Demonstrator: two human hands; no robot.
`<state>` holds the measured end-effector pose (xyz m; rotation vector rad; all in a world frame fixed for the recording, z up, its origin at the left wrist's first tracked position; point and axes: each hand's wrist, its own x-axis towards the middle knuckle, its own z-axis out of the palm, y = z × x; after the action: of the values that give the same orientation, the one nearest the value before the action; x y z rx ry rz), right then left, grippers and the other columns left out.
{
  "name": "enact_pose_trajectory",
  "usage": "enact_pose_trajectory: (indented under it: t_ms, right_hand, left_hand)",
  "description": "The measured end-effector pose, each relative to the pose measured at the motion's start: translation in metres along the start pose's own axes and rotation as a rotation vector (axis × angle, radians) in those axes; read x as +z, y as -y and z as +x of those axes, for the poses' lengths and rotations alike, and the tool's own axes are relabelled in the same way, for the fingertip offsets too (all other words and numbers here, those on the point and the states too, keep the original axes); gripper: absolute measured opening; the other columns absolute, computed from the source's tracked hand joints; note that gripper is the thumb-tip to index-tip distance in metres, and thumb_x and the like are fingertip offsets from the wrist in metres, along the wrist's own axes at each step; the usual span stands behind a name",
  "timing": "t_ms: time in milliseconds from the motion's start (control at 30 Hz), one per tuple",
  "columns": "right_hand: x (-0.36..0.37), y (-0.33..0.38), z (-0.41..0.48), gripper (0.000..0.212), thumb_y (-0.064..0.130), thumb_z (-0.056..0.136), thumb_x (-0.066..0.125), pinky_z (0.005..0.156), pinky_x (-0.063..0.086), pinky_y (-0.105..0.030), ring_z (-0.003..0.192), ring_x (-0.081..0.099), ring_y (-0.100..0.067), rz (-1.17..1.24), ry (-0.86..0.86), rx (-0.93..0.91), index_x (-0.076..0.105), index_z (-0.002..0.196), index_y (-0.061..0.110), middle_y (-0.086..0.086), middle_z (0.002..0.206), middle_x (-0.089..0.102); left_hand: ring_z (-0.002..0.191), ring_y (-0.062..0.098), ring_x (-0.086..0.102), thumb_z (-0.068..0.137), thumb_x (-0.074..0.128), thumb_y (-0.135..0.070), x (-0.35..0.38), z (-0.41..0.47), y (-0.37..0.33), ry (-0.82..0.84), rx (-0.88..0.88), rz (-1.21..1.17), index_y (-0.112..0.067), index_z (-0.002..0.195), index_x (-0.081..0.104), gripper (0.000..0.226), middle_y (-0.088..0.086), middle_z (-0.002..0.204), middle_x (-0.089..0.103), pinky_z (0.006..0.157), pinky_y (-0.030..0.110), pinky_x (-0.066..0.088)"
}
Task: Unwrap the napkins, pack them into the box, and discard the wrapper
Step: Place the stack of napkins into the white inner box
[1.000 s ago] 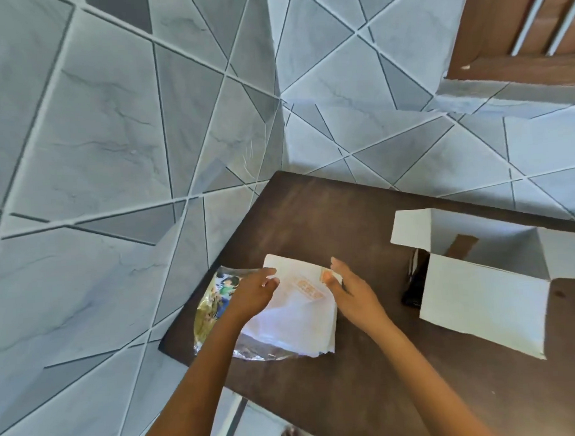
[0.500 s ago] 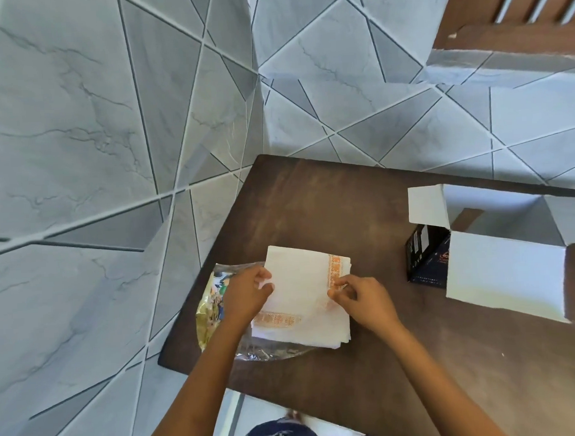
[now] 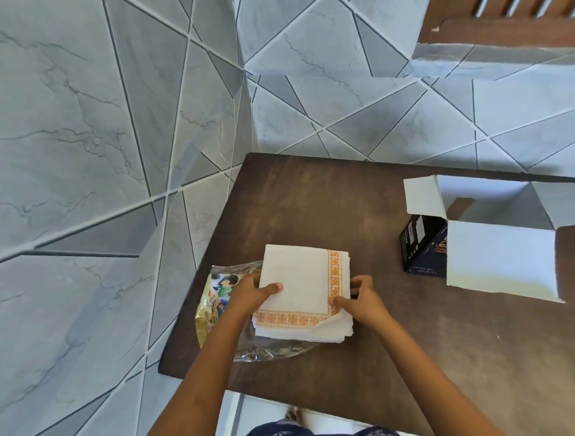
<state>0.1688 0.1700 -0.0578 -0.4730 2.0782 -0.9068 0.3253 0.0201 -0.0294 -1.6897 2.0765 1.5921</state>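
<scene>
A stack of white napkins (image 3: 302, 279) with an orange patterned border lies near the front left corner of the dark wooden table (image 3: 328, 199). My left hand (image 3: 250, 293) grips the stack's left edge, thumb on top. My right hand (image 3: 362, 297) holds its right front corner, thumb on the orange border. Under and left of the stack lies the crumpled clear wrapper (image 3: 217, 293) with a colourful print. The open box (image 3: 488, 238), white inside and dark outside, stands at the right with its flaps spread.
Grey marbled tiles (image 3: 112, 159) with a triangular pattern cover the wall and floor around the table. A brown wooden frame (image 3: 501, 20) shows at the top right. The table's left and front edges are close to the stack.
The camera view has tilted downward. Both hands have shifted from the stack's far edge to its sides, and the top napkin now lies flat with its orange border showing.
</scene>
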Motion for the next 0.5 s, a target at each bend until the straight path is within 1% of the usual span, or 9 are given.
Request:
enact_pose_trajectory:
  t_ms: [33,100,167,267,367,433,500]
  right_hand:
    - [0.001,0.001,-0.001,0.061,0.02,0.075,0.073,0.084,0.052,-0.037,0.102,0.057,-0.022,0.061,0.014,0.033,0.035,0.122,0.013,-0.008,0.116,0.054]
    - [0.002,0.003,-0.001,0.062,0.017,0.076,0.072,0.082,0.051,-0.035,0.099,0.056,-0.019,0.128,0.022,0.068,0.038,0.127,0.011,-0.008,0.119,0.056]
    - [0.001,0.004,-0.001,0.055,0.012,0.076,0.072,0.079,0.049,-0.032,0.096,0.056,-0.017,0.193,0.024,0.084,0.044,0.124,0.009,-0.009,0.122,0.058]
    - [-0.001,0.004,-0.002,0.048,0.008,0.078,0.069,0.077,0.05,-0.031,0.095,0.058,-0.019,0.282,0.056,0.102,0.048,0.121,0.006,-0.012,0.123,0.059]
    - [-0.005,0.005,-0.005,0.041,0.01,0.083,0.064,0.066,0.05,-0.026,0.092,0.058,-0.02,0.322,0.092,0.101,0.049,0.121,0.007,-0.012,0.124,0.059]
    - [-0.007,0.005,-0.007,0.037,0.014,0.086,0.061,0.062,0.048,-0.023,0.089,0.059,-0.018,0.352,0.104,0.087,0.05,0.121,0.008,-0.011,0.123,0.06]
    - [-0.008,0.007,-0.009,0.03,0.018,0.088,0.059,0.06,0.047,-0.021,0.083,0.06,-0.012,0.378,0.1,0.053,0.051,0.116,0.01,-0.008,0.116,0.062]
  left_hand:
    - [0.116,0.031,0.056,0.087,0.06,-0.031,0.0,0.001,0.0,0.011,-0.015,-0.022,-0.01,0.123,0.053,0.043,0.012,0.131,0.057,0.092,0.04,0.046]
    - [0.112,0.03,0.058,0.085,0.064,-0.031,-0.003,0.002,0.0,0.04,-0.055,-0.087,-0.009,0.12,0.056,0.042,0.012,0.128,0.06,0.087,0.038,0.046]
    - [0.104,0.029,0.062,0.081,0.067,-0.032,-0.004,0.004,0.0,0.083,-0.106,-0.174,-0.01,0.118,0.057,0.044,0.011,0.124,0.062,0.083,0.037,0.05]
    - [0.094,0.026,0.064,0.08,0.069,-0.033,-0.005,0.004,-0.002,0.155,-0.158,-0.253,-0.013,0.115,0.058,0.043,0.011,0.12,0.065,0.072,0.034,0.053]
    - [0.092,0.025,0.064,0.082,0.066,-0.031,-0.004,0.001,-0.007,0.198,-0.16,-0.305,-0.014,0.113,0.057,0.036,0.01,0.113,0.066,0.069,0.032,0.053]
    - [0.086,0.024,0.064,0.083,0.065,-0.028,-0.005,0.001,-0.01,0.221,-0.14,-0.35,-0.014,0.112,0.056,0.033,0.008,0.101,0.068,0.067,0.032,0.053]
    - [0.084,0.023,0.065,0.084,0.064,-0.027,-0.007,0.0,-0.015,0.245,-0.125,-0.395,-0.012,0.111,0.057,0.032,0.007,0.093,0.068,0.066,0.033,0.053]
